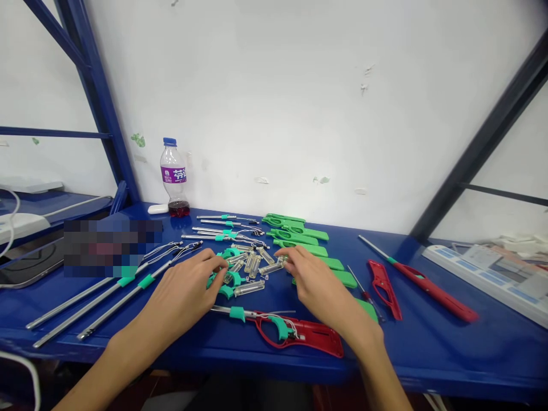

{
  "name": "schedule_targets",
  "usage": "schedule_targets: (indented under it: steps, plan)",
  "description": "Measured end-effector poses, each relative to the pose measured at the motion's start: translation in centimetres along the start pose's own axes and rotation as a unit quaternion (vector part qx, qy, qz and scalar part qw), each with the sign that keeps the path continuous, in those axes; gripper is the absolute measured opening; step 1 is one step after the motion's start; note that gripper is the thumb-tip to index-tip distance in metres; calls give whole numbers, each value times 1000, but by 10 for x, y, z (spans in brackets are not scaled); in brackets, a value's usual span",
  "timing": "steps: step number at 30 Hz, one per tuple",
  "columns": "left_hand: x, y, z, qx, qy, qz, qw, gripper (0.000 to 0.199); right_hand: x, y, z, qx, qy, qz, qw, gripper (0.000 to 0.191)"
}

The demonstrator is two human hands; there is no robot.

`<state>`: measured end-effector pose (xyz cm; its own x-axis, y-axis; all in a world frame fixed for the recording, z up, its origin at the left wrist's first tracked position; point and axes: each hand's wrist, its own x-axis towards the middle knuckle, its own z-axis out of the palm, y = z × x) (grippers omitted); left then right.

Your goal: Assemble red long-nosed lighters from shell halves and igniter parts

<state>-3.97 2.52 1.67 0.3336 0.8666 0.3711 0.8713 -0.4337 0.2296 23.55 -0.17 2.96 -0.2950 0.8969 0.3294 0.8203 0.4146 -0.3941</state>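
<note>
My left hand [194, 282] is at the left of a pile of parts, fingers pinched together by the teal triggers [226, 291]; what they hold, if anything, is hidden. My right hand [306, 277] is at the pile's other side, its fingertips closed on the end of a clear lighter fuel tank [272, 268]. More clear tanks [252, 265] lie loosely between my hands. Nearer me rests an open red lighter shell half [314, 337], with a metal tube [222, 309], a teal trigger [281, 328] and white wires in it.
Metal lighter tubes with wires lie at left [103, 297] and behind the pile [214, 231]. Green shell halves [299, 235] line the right. Beyond are a screwdriver [365, 295], a red shell half [384, 288], a red lighter [432, 288], a power strip [483, 285]. A bottle [173, 180] stands behind.
</note>
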Motion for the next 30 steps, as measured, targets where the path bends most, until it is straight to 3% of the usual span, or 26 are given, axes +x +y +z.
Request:
schedule_targets:
  steps: [5,19,30]
  plan:
    - [-1,6,2,-18,-10,26,999,44,-3,-11,4,-31,-61,14,998,32]
    - [-2,4,-1,-26,-11,35,999,42,4,-9,16,-107,-71,12,992,23]
    - [-1,7,-4,-40,-9,35,999,45,9,-9,11,-127,-60,26,990,9]
